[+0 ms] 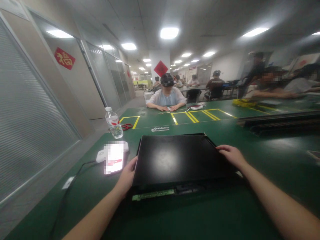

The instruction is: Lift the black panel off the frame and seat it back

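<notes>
A black flat panel [175,160], glossy like a display screen, lies before me over the green table. A green circuit-board strip [153,194] shows along its near edge. My left hand [128,176] grips the panel's left edge, with most of its fingers hidden behind or under it. At the right edge, my right hand [231,155] holds the panel's frame near the far corner, its fingers curled against the side. Whether the panel rests on the table or is slightly raised, I cannot tell.
Left of the panel are a lit phone [115,158], a white charger [100,156] with a black cable and a water bottle [114,123]. Red-handled scissors [127,126] lie beyond. A co-worker [166,95] sits opposite. Long black parts [280,122] lie at right.
</notes>
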{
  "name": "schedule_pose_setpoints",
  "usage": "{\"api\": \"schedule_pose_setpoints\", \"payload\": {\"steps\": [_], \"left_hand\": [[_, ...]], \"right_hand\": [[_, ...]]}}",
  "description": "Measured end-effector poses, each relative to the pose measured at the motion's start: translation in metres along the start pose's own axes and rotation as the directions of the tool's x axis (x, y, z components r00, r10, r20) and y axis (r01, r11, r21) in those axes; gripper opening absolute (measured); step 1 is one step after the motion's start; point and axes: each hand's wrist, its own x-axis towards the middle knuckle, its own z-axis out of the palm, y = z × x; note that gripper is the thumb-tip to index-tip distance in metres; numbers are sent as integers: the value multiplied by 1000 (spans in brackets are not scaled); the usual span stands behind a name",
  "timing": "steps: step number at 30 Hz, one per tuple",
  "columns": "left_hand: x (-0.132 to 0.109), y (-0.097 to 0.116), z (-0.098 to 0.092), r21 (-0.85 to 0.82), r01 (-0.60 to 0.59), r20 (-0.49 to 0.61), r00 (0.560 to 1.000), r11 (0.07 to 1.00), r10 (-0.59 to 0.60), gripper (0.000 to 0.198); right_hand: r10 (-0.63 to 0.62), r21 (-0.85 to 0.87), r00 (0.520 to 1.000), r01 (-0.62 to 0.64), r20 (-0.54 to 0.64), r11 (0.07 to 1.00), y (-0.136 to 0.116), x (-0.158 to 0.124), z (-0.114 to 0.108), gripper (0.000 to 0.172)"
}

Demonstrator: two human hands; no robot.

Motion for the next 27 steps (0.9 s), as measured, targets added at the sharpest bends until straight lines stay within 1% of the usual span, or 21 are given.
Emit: {"api": "schedule_pose_setpoints", "payload": {"steps": [3, 8, 11, 13, 16, 18, 20, 21, 22, 23, 25, 26, 27], "left_hand": [[-2, 2, 3, -1, 3, -15, 1000, 1000, -3, 83], [-9, 16, 7, 10, 17, 1, 1000, 1000, -17, 80], [-8, 16, 5, -6, 32, -4, 999, 999, -32, 77], [-7, 12, 3, -38, 52, -29, 998, 998, -53, 72], [-7, 12, 1, -102, 114, -46, 992, 988, -120, 59], [-9, 15, 3, -170, 165, -4, 986, 971, -169, 52], [-11, 18, 5, -270, 214, 37, 977, 939, -212, 51], [-12, 17, 5, -302, 225, 39, 974, 926, -224, 52], [-12, 16, 5, -312, 223, 25, 974, 924, -226, 53], [-12, 12, 5, -296, 201, -14, 976, 934, -215, 55], [-10, 3, 1, -178, 95, -107, 987, 979, -115, 56], [-9, -2, -1, -125, 49, -135, 989, 991, -66, 58], [-8, -6, -3, -95, 25, -137, 990, 995, -38, 60]], "right_hand": [[12, -5, 1000, -12, 5, 1000, 1, 0, 0, 28], [27, -19, 1000, -27, -8, 999, -1, 0, 1, 28], [37, -21, 999, -37, -2, 999, 0, 0, 1, 29], [41, -33, 999, -40, 7, 999, 1, 0, 1, 30], [43, -55, 999, -42, 12, 998, 4, 0, 0, 33], [35, -71, 999, -33, 19, 997, 4, -1, 0, 34], [23, -87, 999, -20, 32, 996, 4, -2, 0, 34], [18, -92, 999, -14, 40, 996, 4, -3, 0, 35], [16, -98, 999, -11, 49, 995, 4, -3, 1, 35], [14, -105, 998, -8, 57, 994, 3, -4, 1, 36], [-1, -118, 997, 10, 72, 993, 3, -5, 0, 37], [-15, -122, 997, 25, 81, 992, 2, -6, -1, 37], [-31, -124, 995, 43, 92, 991, 2, -6, -1, 38]]}}
